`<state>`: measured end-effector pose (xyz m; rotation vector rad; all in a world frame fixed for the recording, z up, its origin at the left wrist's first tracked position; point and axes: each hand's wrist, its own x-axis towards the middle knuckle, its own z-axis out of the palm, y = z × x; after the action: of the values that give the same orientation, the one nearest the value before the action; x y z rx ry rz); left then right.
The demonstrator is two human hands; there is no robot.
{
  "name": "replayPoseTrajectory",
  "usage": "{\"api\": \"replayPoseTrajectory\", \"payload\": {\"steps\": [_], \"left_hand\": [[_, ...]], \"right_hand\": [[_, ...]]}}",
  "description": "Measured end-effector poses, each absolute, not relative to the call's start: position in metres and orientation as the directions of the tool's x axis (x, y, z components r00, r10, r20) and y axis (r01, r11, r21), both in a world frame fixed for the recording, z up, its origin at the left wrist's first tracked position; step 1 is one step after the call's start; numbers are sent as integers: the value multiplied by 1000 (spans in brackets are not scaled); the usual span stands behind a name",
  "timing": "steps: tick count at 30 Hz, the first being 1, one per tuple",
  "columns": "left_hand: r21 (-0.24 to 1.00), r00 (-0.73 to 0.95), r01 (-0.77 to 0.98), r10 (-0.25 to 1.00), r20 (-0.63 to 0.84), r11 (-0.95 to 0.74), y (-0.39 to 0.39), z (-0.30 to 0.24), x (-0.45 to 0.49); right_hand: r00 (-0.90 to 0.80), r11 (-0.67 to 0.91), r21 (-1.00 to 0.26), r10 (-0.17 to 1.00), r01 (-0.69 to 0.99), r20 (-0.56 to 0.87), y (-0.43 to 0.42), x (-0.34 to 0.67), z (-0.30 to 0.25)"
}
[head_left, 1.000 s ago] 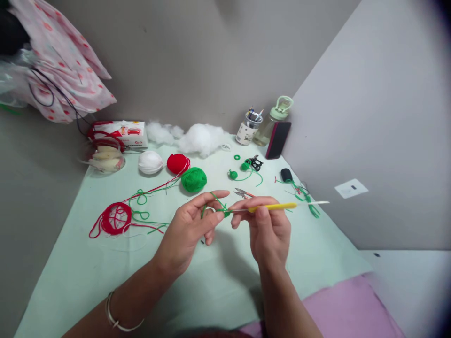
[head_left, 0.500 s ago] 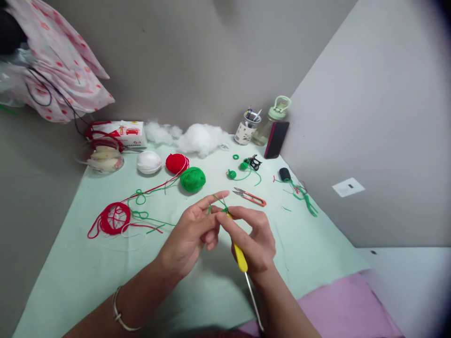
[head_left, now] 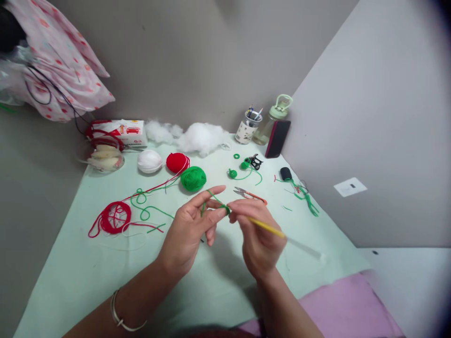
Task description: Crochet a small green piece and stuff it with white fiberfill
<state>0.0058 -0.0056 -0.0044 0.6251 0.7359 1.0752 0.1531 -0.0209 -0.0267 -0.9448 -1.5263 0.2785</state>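
Between thumb and fingers, my left hand (head_left: 192,225) pinches a small green crochet piece (head_left: 226,209), with green yarn (head_left: 214,196) running over its raised index finger. My right hand (head_left: 260,232) is closed around a yellow-handled crochet hook (head_left: 269,227), whose far end is smeared by motion. The hook's tip is at the crochet piece, partly hidden by my fingers. Slack yarn trails left from my left hand toward the green yarn ball (head_left: 193,179). Orange thread snips (head_left: 250,195) lie just beyond my right hand.
Red (head_left: 177,163) and white yarn balls (head_left: 150,161) stand behind, near white stuffing (head_left: 202,139). A red yarn coil (head_left: 116,218) lies left. Small green pieces (head_left: 232,173), a phone (head_left: 278,139), a bottle (head_left: 271,124) and a pen jar (head_left: 248,127) are at the back right.
The crochet hook has swung from pointing down toward me to pointing out to the right, as my right hand turned. My left hand still holds the green piece.
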Motion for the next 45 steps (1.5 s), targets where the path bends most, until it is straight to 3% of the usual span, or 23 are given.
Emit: {"api": "replayPoseTrajectory", "payload": {"steps": [3, 4, 7, 10, 14, 22, 26, 30, 33, 36, 39, 45], "left_hand": [[669, 381, -585, 884, -271, 458, -3, -4, 4], [634, 417, -591, 862, -288, 498, -1, -3, 3], [590, 429, -618, 852, -301, 520, 3, -1, -1], [670, 375, -590, 888, -267, 451, 2, 0, -1], [783, 352, -498, 912, -212, 373, -3, -1, 2], [800, 316, -486, 924, -214, 351, -2, -1, 0], [798, 326, -486, 921, -214, 357, -2, 0, -1], [824, 307, -467, 933, -189, 321, -2, -2, -3], [877, 257, -412, 955, -148, 247, -2, -6, -4], [929, 195, -323, 973, -120, 179, -4, -7, -3], [944, 130, -292, 985, -118, 151, -8, -5, 1], [841, 170, -470, 962, -213, 269, -13, -2, 9]], "right_hand": [[-7, 669, -500, 603, 550, 798, -23, 157, -30], [14, 670, -514, 602, 536, 798, -22, 159, -30], [198, 603, -731, 712, 318, 674, -16, 164, -26], [217, 511, -858, 832, 56, 510, -12, 163, -24], [163, 466, -884, 875, -31, 455, -12, 160, -27], [187, 374, -884, 925, -279, 332, -10, 160, -20], [169, 372, -872, 927, -317, 334, -11, 161, -17], [153, 427, -877, 903, -221, 402, -15, 162, -18], [158, 524, -852, 842, -10, 516, -21, 162, -22], [104, 668, -710, 708, 225, 699, -24, 162, -27], [-6, 763, -538, 578, 359, 816, -23, 161, -32], [-90, 700, -388, 540, 600, 837, -24, 162, -36]]}}
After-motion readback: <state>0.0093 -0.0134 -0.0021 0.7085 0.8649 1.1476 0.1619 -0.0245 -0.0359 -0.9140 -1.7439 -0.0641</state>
